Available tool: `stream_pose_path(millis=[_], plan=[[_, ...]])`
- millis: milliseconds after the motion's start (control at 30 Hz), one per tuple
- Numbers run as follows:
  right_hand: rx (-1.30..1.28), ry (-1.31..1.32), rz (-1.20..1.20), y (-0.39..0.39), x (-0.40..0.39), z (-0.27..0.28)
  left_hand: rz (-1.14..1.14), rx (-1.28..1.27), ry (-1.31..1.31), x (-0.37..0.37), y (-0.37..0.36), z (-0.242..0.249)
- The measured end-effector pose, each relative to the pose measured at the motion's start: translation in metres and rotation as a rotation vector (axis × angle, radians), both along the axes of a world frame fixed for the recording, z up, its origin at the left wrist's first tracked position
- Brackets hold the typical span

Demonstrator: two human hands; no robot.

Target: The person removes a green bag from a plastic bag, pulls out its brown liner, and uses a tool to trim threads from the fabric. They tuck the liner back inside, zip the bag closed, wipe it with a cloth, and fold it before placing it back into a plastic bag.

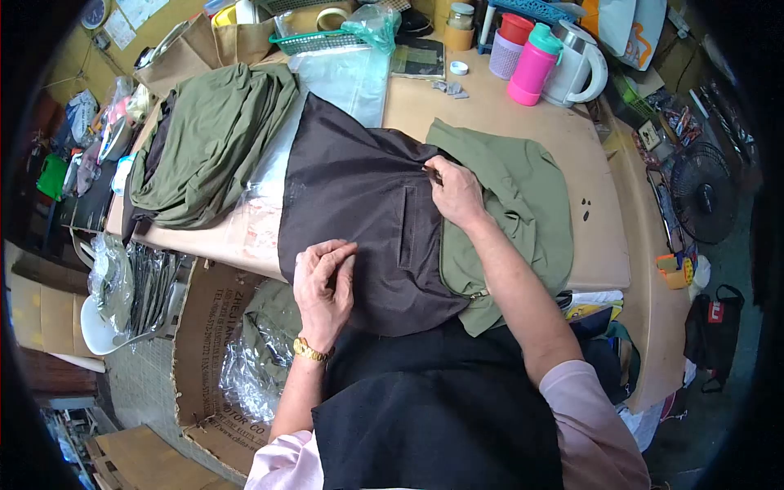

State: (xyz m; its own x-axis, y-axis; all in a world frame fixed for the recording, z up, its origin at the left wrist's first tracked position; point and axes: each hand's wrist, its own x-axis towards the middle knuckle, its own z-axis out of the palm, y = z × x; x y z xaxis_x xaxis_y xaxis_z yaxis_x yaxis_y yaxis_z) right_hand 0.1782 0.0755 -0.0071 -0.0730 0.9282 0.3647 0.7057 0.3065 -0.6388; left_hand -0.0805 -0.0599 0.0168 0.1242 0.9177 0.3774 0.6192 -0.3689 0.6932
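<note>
An olive green jacket [531, 196] lies on the table with its dark brown lining [359, 204] turned up and spread to the left. A stitched slit pocket [406, 229] shows in the lining, and a zipper edge runs between lining and green cloth. My right hand [457, 194] is closed at the top of the lining, pinching its dark edge. Lower left, my left hand [322, 282] rests over the lining with fingers curled and thumb against fingertips; whatever is between them is too small to make out. A gold watch sits on my left wrist.
Folded green garments [216, 147] are piled at the left over clear plastic [351, 82]. A pink bottle [532, 69], a kettle [576, 69] and a green basket [322, 39] stand at the back. Below the table's front edge is an open cardboard box [200, 351].
</note>
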Motion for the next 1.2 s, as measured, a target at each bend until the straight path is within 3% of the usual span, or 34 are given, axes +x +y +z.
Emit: stream_pose_path(millis=[100,167,300,367,433,500,567,633,700,767,833,867,900,933,1000,1067,1133,1200], plan=[[0.013,-0.01,0.009,0.002,0.002,0.002,-0.004,0.146,0.205,0.019,0.003,0.007],[0.042,-0.007,0.053,0.007,0.008,0.002,-0.132,-0.001,0.527,0.026,0.001,-0.009],[0.062,0.033,0.051,0.024,0.026,-0.005,-0.348,0.025,0.39,0.007,-0.008,0.001],[0.044,0.019,0.034,0.025,0.027,-0.008,-0.474,-0.008,0.188,-0.005,-0.01,0.007],[0.057,-0.036,0.002,0.021,0.023,-0.003,-0.398,-0.013,0.047,0.001,-0.011,0.009],[0.057,-0.062,-0.01,0.019,0.021,-0.001,-0.144,-0.018,-0.02,0.016,-0.007,0.008],[0.061,-0.09,-0.028,0.018,0.021,0.0,-0.177,0.116,0.02,0.035,0.004,0.009],[0.045,-0.087,-0.022,0.017,0.022,0.0,-0.28,0.234,0.307,0.059,0.012,0.018],[0.092,-0.081,0.018,0.016,0.024,-0.004,-0.655,0.089,0.38,0.063,0.012,0.011],[0.134,-0.07,0.053,0.008,0.029,-0.007,-0.764,0.028,0.34,0.05,0.009,0.021],[-0.01,-0.087,0.164,-0.01,0.03,0.005,-0.954,-0.706,0.152,0.027,0.018,0.034],[-0.003,-0.085,0.189,-0.016,0.032,0.006,-0.738,-0.46,0.027,0.016,0.018,0.043],[-0.003,-0.087,0.188,-0.019,0.034,0.006,-0.455,0.028,0.111,0.011,0.026,0.047],[-0.036,-0.081,0.211,-0.022,0.036,0.006,-0.102,0.253,0.141,0.001,0.038,0.034],[-0.061,-0.085,0.247,-0.025,0.036,0.008,0.295,0.184,0.102,-0.022,0.068,0.021],[-0.127,-0.132,0.251,-0.025,0.034,0.018,0.318,-0.006,-0.034,-0.027,0.098,0.026],[-0.185,-0.186,0.261,-0.019,0.03,0.028,0.365,0.036,0.027,-0.019,0.131,0.024],[-0.256,0.051,0.369,-0.01,0.019,0.036,0.413,0.082,0.09,-0.018,0.168,0.008]])
